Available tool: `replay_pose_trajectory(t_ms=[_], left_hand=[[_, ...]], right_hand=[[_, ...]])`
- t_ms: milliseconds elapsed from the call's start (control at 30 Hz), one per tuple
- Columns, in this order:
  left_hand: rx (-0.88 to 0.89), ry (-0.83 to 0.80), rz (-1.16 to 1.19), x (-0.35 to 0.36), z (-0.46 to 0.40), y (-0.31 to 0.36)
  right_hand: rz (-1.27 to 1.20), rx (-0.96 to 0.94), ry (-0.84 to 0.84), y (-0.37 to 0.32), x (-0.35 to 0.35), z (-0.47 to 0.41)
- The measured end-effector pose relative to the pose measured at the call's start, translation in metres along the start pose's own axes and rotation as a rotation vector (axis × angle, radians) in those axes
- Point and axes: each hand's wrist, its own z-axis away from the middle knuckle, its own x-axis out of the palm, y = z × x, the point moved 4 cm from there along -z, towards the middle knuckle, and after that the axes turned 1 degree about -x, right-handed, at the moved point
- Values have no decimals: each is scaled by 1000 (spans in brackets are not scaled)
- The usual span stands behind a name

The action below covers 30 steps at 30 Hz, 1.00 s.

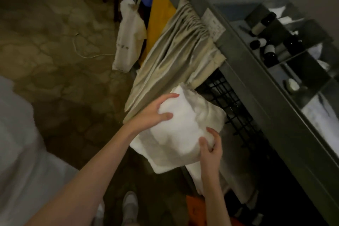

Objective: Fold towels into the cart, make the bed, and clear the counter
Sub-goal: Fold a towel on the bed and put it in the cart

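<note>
Behind both hands' folded towel (pixel 176 130), dim wire cart shelf (pixel 225 95), contents indistinct.

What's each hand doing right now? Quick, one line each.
Left hand: grips the top of the folded white towel, fingers curled over it.
Right hand: pinches the same towel's near edge.
</note>
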Motion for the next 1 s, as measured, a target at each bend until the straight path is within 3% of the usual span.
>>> replay_pose_trajectory(t_ms=[233, 367, 533, 800, 1000], left_hand=[[56, -166, -6, 44, -27, 38], [69, -197, 37, 59, -49, 43], [147, -197, -75, 66, -86, 38], [256, -127, 53, 64, -141, 11], [332, -144, 131, 70, -167, -2]], right_hand=[[-144, 16, 164, -23, -51, 5], [-192, 21, 230, -27, -61, -16], [-170, 13, 309, -18, -57, -53], [-144, -301, 358, -7, -47, -96], [-183, -379, 403, 15, -42, -126]])
